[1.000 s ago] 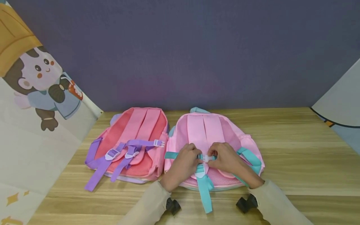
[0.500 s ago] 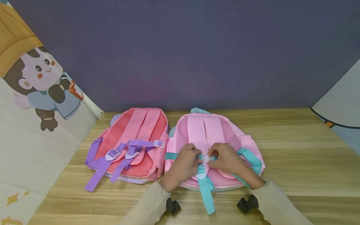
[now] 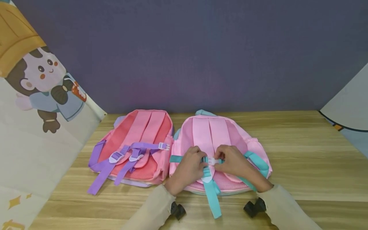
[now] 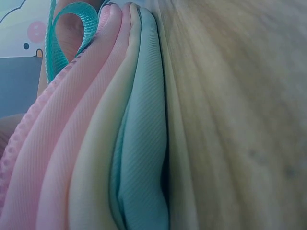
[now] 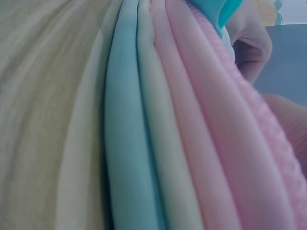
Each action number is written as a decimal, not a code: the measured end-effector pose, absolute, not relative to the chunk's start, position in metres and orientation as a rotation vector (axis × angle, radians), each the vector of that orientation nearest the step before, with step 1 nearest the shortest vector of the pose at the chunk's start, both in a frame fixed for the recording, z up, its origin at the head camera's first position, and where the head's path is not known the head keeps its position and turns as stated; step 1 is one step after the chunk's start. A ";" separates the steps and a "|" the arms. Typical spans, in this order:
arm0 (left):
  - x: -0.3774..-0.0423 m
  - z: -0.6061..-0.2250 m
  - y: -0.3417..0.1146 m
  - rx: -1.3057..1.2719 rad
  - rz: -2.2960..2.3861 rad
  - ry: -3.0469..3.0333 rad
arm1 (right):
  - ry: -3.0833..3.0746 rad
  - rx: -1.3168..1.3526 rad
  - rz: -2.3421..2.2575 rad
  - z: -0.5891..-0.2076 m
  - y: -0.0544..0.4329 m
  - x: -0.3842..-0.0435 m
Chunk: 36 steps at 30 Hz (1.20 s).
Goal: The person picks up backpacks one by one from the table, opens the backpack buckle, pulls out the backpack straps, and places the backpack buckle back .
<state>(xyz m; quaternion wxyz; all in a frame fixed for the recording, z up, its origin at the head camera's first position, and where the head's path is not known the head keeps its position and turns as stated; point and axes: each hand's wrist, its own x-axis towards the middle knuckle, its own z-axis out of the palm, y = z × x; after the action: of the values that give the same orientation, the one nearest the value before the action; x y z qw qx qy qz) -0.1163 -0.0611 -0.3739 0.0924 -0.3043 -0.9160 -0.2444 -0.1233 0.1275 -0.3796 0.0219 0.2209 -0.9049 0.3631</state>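
A light pink backpack [image 3: 201,131] lies with its shoulder straps facing up in the head view. Over its lower middle, a white plastic buckle [image 3: 212,161] on teal webbing spans the gap between the two hands. My left hand [image 3: 188,167] pinches the buckle's left end, and my right hand [image 3: 234,161] pinches its right end, with the curled fingers hiding both ends. A loose teal strap tail [image 3: 213,199] hangs below over the bag's edge. Both wrist views mostly show the backpack's side [image 4: 96,143], close up.
To the left, touching the pink backpack, lies a coral backpack [image 3: 120,127] with purple straps and an unfastened white buckle prong [image 3: 164,146]. Both bags rest on a wooden table [image 3: 310,159] in front of a dark wall [image 3: 201,57].
The hanging teal strap tail has swung slightly to the right. Both hands keep their hold at the buckle, and the view has shifted a little.
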 end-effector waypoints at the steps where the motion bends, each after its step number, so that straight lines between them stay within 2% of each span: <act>1: -0.116 -0.374 -0.061 -0.902 -0.726 -2.719 | -2.802 0.689 1.131 -0.380 0.128 -0.123; 36: -0.115 -0.373 -0.062 -0.881 -0.756 -2.716 | -2.823 0.703 1.134 -0.379 0.129 -0.124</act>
<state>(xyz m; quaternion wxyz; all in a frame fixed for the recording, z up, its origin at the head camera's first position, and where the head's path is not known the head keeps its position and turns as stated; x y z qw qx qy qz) -0.1147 -0.0621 -0.3733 0.0939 -0.2969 -0.9154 -0.2550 -0.1238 0.1292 -0.3793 0.0096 0.2251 -0.9041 0.3630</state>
